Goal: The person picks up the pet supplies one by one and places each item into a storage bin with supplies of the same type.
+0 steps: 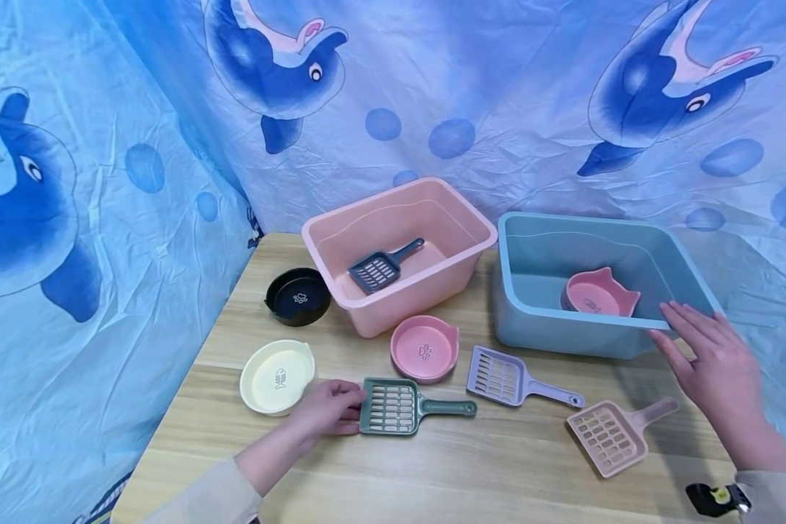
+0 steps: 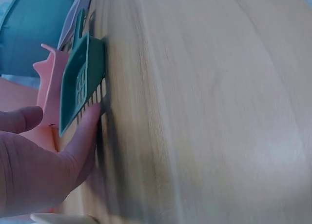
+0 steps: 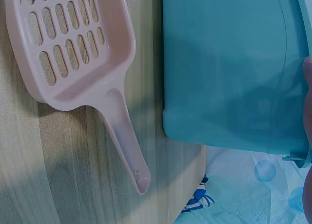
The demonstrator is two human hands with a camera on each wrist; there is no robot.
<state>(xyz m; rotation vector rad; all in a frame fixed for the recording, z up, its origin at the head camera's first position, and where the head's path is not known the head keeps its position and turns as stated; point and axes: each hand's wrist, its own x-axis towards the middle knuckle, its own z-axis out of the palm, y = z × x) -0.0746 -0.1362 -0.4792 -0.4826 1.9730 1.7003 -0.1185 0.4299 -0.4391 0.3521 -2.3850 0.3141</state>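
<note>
My left hand (image 1: 327, 407) is at the front edge of a green slotted litter scoop (image 1: 389, 407). In the left wrist view, a finger (image 2: 87, 129) touches the scoop's slotted end from beneath, while the thumb stands apart from it. My right hand (image 1: 714, 356) rests at the near right corner of a blue litter box (image 1: 563, 331), its fingers extended over the rim. Only a sliver of that hand shows in the right wrist view. Inside the blue box lies a pink cat-eared bowl (image 1: 599, 291). A beige-pink scoop (image 1: 612, 440) lies below the right hand.
A pink litter box (image 1: 413, 291) with a dark blue scoop (image 1: 376, 271) inside stands beside the blue one. Around them sit a black bowl (image 1: 299, 298), a cream bowl (image 1: 278, 377), a pink bowl (image 1: 426, 349) and a lavender scoop (image 1: 498, 375). Dolphin-printed curtain hangs behind.
</note>
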